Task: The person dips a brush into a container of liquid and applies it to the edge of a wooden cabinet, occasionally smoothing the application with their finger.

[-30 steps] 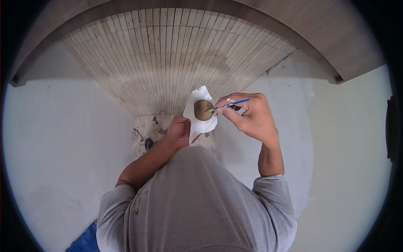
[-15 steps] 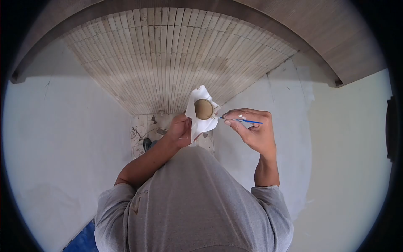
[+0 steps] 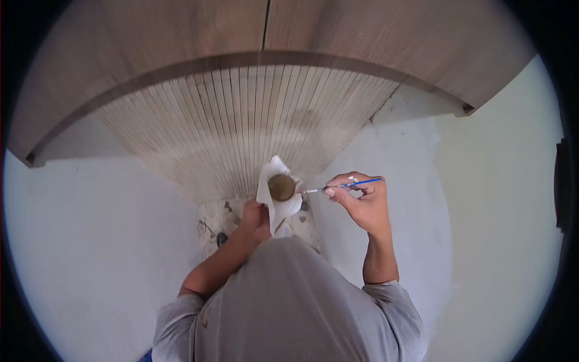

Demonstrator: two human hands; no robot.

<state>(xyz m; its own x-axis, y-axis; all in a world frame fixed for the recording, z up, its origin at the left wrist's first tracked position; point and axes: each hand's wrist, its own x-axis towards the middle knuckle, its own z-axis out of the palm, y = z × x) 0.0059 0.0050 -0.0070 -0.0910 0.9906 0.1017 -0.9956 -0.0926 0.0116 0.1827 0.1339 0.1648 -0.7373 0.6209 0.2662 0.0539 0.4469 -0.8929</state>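
Note:
My left hand (image 3: 256,221) is closed round a small cup wrapped in white paper (image 3: 266,192), with part of the fingers hidden beneath it. Brownish liquid (image 3: 281,187) shows in the round opening. My right hand (image 3: 357,201) pinches a thin brush with a blue handle (image 3: 367,181) between thumb and fingers. The brush tip points left and lies at the right edge of the cup. A white smudge marks a finger of my right hand.
Ahead stands a panel of narrow vertical pale strips (image 3: 241,127), below brown wooden cabinet panels (image 3: 181,36). Pale walls (image 3: 108,241) rise on both sides. Stained floor (image 3: 211,211) shows below, with a dark shoe (image 3: 222,239). A dark object (image 3: 561,184) is at the far right.
The view has tilted up, showing more of the cabinet. The cup sits lower in view. The brush has swung, its blue end now higher than its tip and more of its shaft visible.

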